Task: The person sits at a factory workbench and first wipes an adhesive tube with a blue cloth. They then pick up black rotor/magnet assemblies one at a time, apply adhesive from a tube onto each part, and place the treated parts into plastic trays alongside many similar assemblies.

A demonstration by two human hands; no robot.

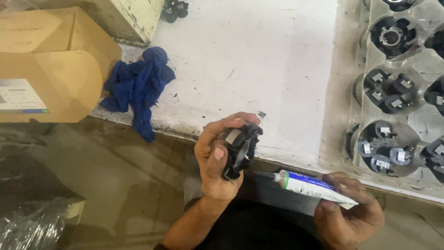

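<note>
A crumpled blue cloth (138,85) lies left. My left hand (215,157) grips a round black plastic part (239,148); my right hand (349,210) squeezes a white-and-blue glue tube (314,185), nozzle just short of it. No glue visible yet; clear tray (370,55) parts wait.

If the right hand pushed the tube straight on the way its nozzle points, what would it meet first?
Probably the black part held in the left hand: the tube in the right hand aims its nozzle there, though depth is unclear.
</note>
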